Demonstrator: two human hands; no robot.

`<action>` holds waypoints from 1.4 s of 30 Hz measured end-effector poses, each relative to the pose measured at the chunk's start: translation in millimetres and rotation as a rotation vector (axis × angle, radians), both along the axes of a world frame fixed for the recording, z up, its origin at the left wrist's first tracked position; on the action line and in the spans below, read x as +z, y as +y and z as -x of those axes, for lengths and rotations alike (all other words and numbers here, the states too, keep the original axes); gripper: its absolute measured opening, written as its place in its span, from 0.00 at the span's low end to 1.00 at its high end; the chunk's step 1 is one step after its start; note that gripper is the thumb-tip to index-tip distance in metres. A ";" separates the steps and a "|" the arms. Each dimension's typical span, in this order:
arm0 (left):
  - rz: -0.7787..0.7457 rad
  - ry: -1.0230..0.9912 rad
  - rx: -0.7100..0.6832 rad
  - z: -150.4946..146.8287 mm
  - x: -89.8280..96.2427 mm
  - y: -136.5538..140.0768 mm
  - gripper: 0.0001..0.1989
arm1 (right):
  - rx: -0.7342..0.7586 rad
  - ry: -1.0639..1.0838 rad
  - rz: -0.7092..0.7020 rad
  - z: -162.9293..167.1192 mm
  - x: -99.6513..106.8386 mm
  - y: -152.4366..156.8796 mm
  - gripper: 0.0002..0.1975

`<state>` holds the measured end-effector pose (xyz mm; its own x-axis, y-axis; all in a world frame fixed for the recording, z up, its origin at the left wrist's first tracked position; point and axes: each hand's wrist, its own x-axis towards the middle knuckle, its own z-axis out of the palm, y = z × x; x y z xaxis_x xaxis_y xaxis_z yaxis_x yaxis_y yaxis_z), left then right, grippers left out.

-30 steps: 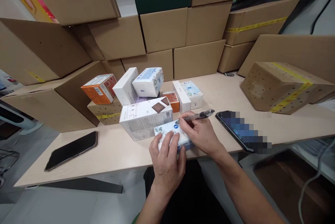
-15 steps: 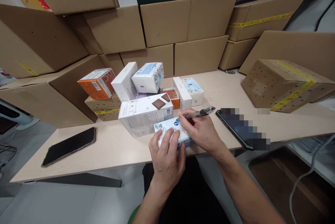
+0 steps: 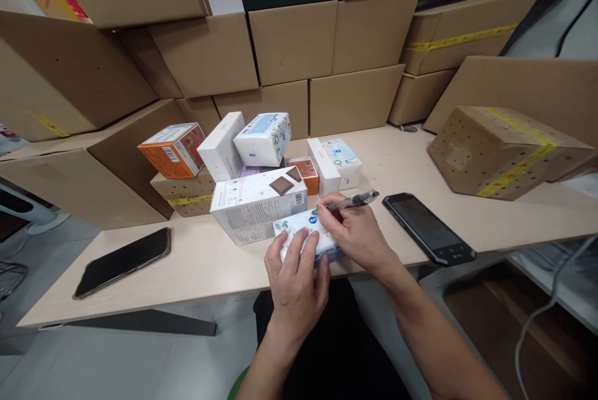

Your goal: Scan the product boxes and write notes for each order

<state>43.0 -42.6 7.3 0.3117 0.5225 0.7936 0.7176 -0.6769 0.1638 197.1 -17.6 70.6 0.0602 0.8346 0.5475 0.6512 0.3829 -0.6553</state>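
Observation:
A white and blue tissue pack [image 3: 299,223] lies at the table's front edge. My left hand [image 3: 297,281] holds it, fingers across its top and thumb at the near side. Pinched in my right hand [image 3: 357,235] is a pen [image 3: 352,201], slanting up to the right, with its tip end at the pack's top by a blue logo. My fingers partly hide that end. Against the pack's left side stands a large white carton [image 3: 256,207] with brown squares printed on it. A rugged black handheld device [image 3: 427,227] lies to the right of my right hand.
Behind are an orange box [image 3: 172,151], white boxes [image 3: 222,147] [image 3: 324,166] and tissue packs [image 3: 264,139] [image 3: 344,162]. A black phone [image 3: 124,263] lies at left. Cardboard boxes [image 3: 292,45] wall the back; a taped, dotted carton [image 3: 499,154] stands at right.
The view has shifted very slightly. Both hands keep nearly the same pose on the tissue pack and pen. A pixelated patch over the handheld device is gone.

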 end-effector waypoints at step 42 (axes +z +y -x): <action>-0.143 -0.229 -0.238 19.3 -16.3 -13.7 0.19 | -0.761 -0.429 0.372 -142.6 -102.6 -86.0 0.38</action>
<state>23.7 -56.3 -9.0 0.2171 0.3348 0.9169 0.4925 -0.8486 0.1933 339.6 -103.7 -32.0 0.5151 0.7795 0.3564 0.8535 -0.4283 -0.2969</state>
